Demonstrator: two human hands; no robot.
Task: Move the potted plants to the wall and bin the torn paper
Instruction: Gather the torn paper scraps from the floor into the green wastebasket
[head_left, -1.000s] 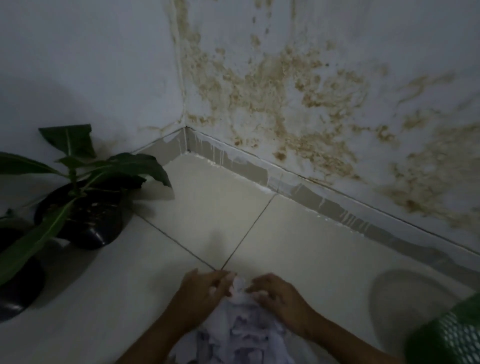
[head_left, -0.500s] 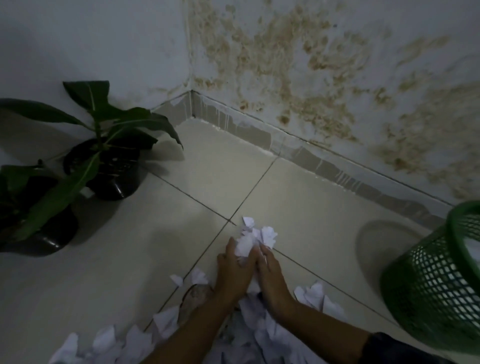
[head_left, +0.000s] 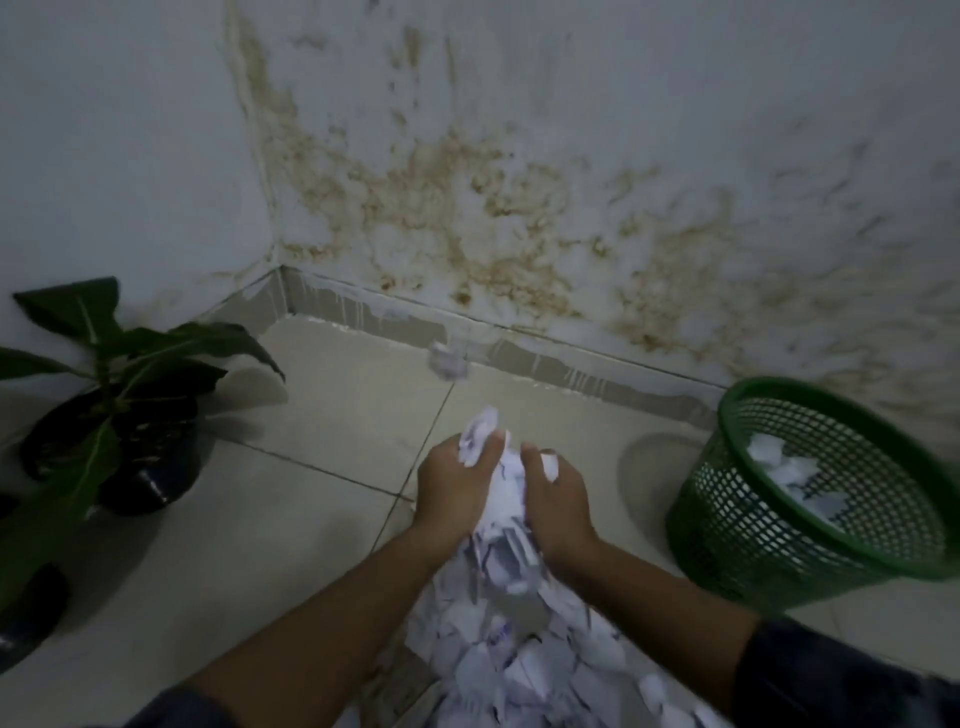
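Observation:
My left hand (head_left: 454, 486) and my right hand (head_left: 558, 499) cup a bunch of torn white paper (head_left: 501, 483) between them, lifted off the floor. More torn paper (head_left: 524, 660) lies in a heap below my forearms. One blurred scrap (head_left: 448, 359) is in the air near the skirting. A green mesh bin (head_left: 810, 499) stands tilted at the right, with some paper inside. A potted plant in a black pot (head_left: 145, 441) stands by the left wall. A second black pot (head_left: 28, 613) shows at the left edge.
Two stained white walls meet in a corner (head_left: 278, 270) at the back. The floor is pale tile (head_left: 291, 519) with thin grout lines. Long green leaves (head_left: 57, 499) of the plants reach out over the floor at the left.
Both hands have raised the bunch of paper off the floor and shifted right, closer to the bin. A scrap has come loose into the air. The view has tilted up.

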